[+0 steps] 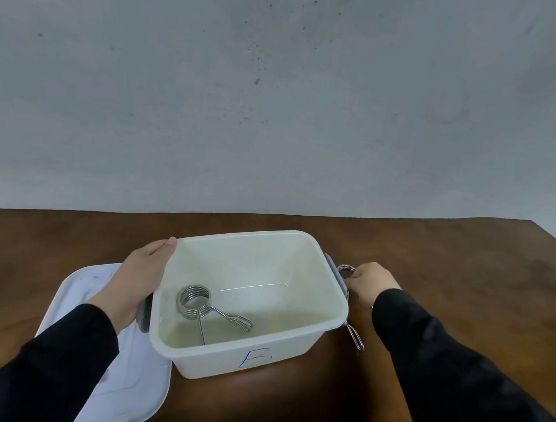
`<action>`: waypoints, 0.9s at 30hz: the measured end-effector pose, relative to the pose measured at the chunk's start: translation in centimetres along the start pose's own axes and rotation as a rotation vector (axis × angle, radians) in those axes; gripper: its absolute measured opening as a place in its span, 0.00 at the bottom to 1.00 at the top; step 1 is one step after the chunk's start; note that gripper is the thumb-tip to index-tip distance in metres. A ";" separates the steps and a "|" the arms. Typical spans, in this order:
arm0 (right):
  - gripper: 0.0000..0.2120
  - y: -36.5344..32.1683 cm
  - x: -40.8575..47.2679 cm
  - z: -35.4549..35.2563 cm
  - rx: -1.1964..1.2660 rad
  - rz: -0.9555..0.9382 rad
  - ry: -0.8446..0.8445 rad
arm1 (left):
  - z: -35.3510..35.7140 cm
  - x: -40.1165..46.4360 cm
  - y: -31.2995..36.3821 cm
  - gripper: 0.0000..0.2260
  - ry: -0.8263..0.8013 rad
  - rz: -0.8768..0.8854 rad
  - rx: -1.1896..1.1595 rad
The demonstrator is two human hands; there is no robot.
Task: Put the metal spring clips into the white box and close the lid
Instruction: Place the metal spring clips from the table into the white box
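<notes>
Left hand flat against white box, right hand gripping second clip, one clip inside

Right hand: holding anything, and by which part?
The right hand grips the second spring clip at its coil end, just outside the white box; its handles trail toward the person.

Soft, even light falls from above, leaving the scene moderately bright. A pale sheen lies on the tabletop just in front of the white box, and a thin glare line crosses the box's floor. Shadows around the box are faint. The wide lens bows the tabletop's far edge, and the picture is slightly soft throughout.
</notes>
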State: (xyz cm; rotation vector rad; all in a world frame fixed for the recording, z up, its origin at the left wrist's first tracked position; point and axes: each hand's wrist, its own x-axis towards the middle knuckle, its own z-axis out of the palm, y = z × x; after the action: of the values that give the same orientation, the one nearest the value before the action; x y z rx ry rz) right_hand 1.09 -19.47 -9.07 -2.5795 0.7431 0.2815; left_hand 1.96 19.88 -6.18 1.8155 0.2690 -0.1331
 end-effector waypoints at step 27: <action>0.14 -14.4 -5.9 5.1 -0.563 -0.339 -0.188 | -0.8 0.3 0.0 0.20 -0.065 0.001 -0.015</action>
State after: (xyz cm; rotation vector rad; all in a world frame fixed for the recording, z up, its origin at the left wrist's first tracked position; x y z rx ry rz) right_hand 3.63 -3.46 -6.68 -3.0786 0.1570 0.6932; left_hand 2.18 20.69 -6.06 1.7926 0.2227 -0.1891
